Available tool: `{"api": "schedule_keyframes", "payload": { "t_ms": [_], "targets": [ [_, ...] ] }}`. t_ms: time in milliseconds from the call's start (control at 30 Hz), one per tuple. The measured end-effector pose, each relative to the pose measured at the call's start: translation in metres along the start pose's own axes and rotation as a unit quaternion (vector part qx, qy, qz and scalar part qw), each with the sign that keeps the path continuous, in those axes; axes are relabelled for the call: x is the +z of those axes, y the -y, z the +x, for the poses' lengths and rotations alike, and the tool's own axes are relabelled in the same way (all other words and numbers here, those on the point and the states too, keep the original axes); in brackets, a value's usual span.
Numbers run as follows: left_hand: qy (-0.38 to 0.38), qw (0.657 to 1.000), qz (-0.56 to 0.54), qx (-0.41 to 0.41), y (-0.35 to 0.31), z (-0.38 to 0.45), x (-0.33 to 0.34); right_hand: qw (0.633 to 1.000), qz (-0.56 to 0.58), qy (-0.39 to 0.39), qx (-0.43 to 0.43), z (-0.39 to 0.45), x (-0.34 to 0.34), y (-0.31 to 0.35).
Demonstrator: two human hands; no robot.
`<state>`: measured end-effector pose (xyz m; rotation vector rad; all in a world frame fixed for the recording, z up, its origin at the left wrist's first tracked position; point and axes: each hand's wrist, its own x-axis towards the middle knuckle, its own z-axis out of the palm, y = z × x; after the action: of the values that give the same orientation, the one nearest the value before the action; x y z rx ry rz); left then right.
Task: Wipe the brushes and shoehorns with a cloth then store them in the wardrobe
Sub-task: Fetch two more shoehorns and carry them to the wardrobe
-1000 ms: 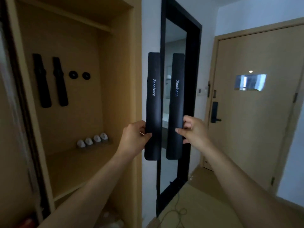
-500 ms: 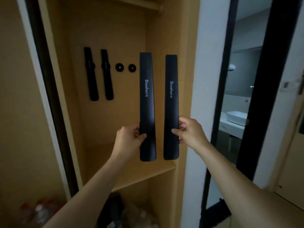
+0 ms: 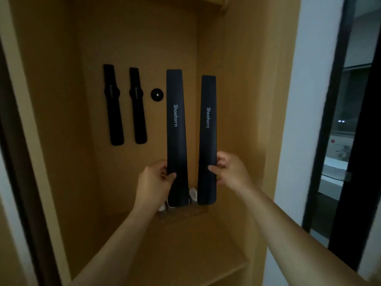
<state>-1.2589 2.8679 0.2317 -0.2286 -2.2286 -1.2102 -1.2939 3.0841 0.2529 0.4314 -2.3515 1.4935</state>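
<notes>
1. The left hand (image 3: 153, 182) is pinching the left shoehorn (image 3: 176, 137) upright, fingers curled round its lower part.
2. The right hand (image 3: 231, 172) is gripping the right shoehorn (image 3: 207, 139) likewise, fingers curled round it.
3. Behind, 2 black brushes (image 3: 125, 104) are hanging on the wardrobe back wall (image 3: 144, 38) beside 1 round holder (image 3: 157, 94).

Left hand (image 3: 153, 182) gripping left shoehorn (image 3: 176, 137) upright, right hand (image 3: 231, 172) gripping right shoehorn (image 3: 207, 139) beside it, inside wardrobe (image 3: 237, 100), two black brushes (image 3: 113, 104) hung on back wall, round mount (image 3: 157, 94) alongside
</notes>
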Motion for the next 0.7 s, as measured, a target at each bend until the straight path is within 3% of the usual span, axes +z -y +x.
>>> {"api": "schedule_keyframes", "payload": {
  "t_ms": [300,700],
  "targets": [
    [-0.062,0.994,-0.054,-0.079,0.047,0.053,0.014,0.997,0.062,0.056,-0.002,0.093,0.055,-0.030],
    [-0.152,0.981,0.021,-0.120,0.099,0.147,0.041,0.980,0.155,0.126,0.011,0.236,0.092,-0.078]
  ]
}}
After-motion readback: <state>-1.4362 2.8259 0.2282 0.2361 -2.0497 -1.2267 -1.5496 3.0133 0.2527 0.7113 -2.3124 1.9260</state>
